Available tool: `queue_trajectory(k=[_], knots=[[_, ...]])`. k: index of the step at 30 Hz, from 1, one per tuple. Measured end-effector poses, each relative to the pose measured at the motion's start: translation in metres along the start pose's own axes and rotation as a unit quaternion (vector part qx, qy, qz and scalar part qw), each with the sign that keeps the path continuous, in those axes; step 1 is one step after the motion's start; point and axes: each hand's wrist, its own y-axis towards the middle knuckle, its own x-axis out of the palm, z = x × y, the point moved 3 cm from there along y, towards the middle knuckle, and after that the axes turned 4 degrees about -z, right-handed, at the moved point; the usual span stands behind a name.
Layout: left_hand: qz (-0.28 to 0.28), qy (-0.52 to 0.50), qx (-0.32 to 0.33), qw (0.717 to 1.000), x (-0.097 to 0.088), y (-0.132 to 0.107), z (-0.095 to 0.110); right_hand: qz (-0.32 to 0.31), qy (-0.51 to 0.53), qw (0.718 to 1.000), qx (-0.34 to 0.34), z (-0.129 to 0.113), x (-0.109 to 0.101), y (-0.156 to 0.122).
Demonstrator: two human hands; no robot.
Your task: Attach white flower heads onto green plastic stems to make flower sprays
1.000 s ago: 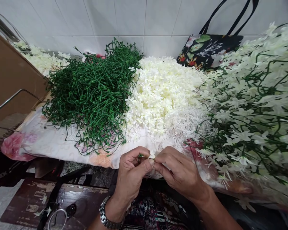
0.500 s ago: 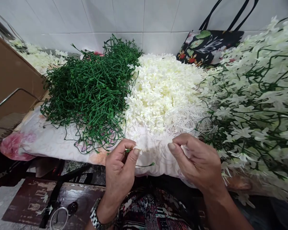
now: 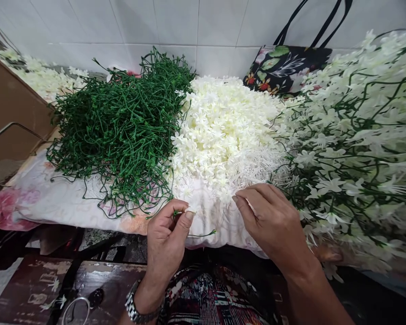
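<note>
My left hand pinches a green plastic flower stem between thumb and forefinger. A small white petal piece shows at those fingertips. My right hand is closed in a pinch at the front edge of the heap of white blossoms. Whether anything is between its fingertips I cannot make out. Thin white stamen pieces lie just beyond the right hand. A tangled pile of green stems lies beyond my left hand.
Finished white flowers on stems are heaped at the right. A floral cloth lies under the piles. At the back stands a black floral bag; a cardboard box stands at the left. Below is a worn brown surface.
My right hand has moved slightly forward and left, its palm turned further down, toward the blossoms. My left hand keeps its pinch on the stem. The view has shifted a little.
</note>
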Motion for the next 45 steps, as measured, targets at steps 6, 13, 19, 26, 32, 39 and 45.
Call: queue_trajectory(k=[6,13,19,26,32,39,45], knots=[[-0.020,-0.057,-0.023,0.998,0.004,-0.001,-0.002,-0.079,-0.060,0.994,-0.049,-0.020,0.007,-0.010],[-0.006,-0.173,-0.102,0.980,0.011,-0.001,0.010,-0.029,0.103,0.994,-0.004,-0.018,0.007,-0.012],[-0.084,-0.252,-0.200,0.943,0.021,-0.005,0.011,-0.076,0.328,0.939,0.069,-0.019,-0.003,-0.008],[-0.137,-0.281,-0.258,0.914,0.030,-0.008,0.008,-0.075,0.390,0.913,0.097,-0.023,-0.005,-0.009],[-0.130,-0.239,-0.242,0.931,0.033,-0.009,0.007,-0.075,0.391,0.916,0.055,-0.024,-0.003,-0.012],[-0.116,-0.231,-0.241,0.936,0.033,-0.011,0.007,-0.090,0.473,0.873,0.075,-0.025,0.005,-0.018],[-0.110,-0.213,-0.252,0.938,0.033,-0.011,0.007,-0.087,0.528,0.828,0.165,-0.022,0.018,-0.030]])
